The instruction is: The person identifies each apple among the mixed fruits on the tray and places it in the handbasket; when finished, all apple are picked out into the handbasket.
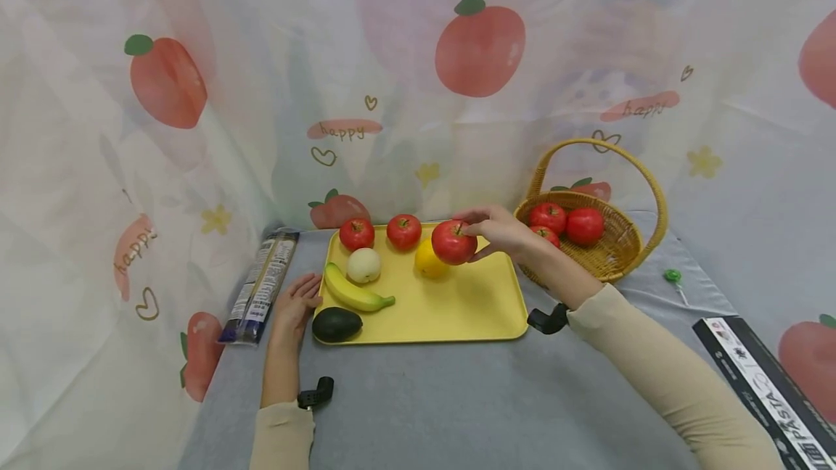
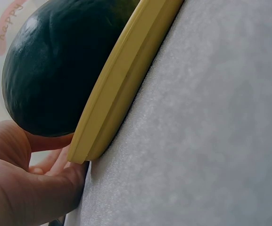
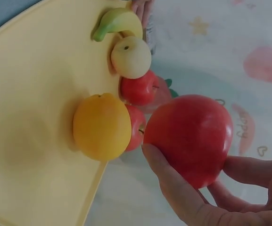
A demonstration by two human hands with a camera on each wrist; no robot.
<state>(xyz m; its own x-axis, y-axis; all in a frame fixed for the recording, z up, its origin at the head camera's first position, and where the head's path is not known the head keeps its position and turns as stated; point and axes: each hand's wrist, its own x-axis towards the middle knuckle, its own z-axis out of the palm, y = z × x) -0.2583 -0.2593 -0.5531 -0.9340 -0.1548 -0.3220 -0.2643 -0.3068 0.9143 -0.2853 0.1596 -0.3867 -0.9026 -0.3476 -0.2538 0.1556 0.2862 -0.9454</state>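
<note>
Your right hand point(image 1: 494, 231) pinches a red apple point(image 1: 452, 244) between thumb and fingers, holding it raised near the yellow fruit point(image 1: 429, 261). Your left hand point(image 1: 297, 303), fingers loosely extended, touches the left edge of the tray point(image 1: 470, 310). On that tray you have two more apples point(image 1: 403, 232), one pear point(image 1: 363, 265), one banana point(image 1: 353, 294), one avocado point(image 1: 337, 325) and the single yellow fruit; three apples show in the basket point(image 1: 612, 260). Your desk point(image 1: 457, 405) wears grey cloth, and a peach-printed curtain point(image 1: 405, 56) hangs behind it.
</note>
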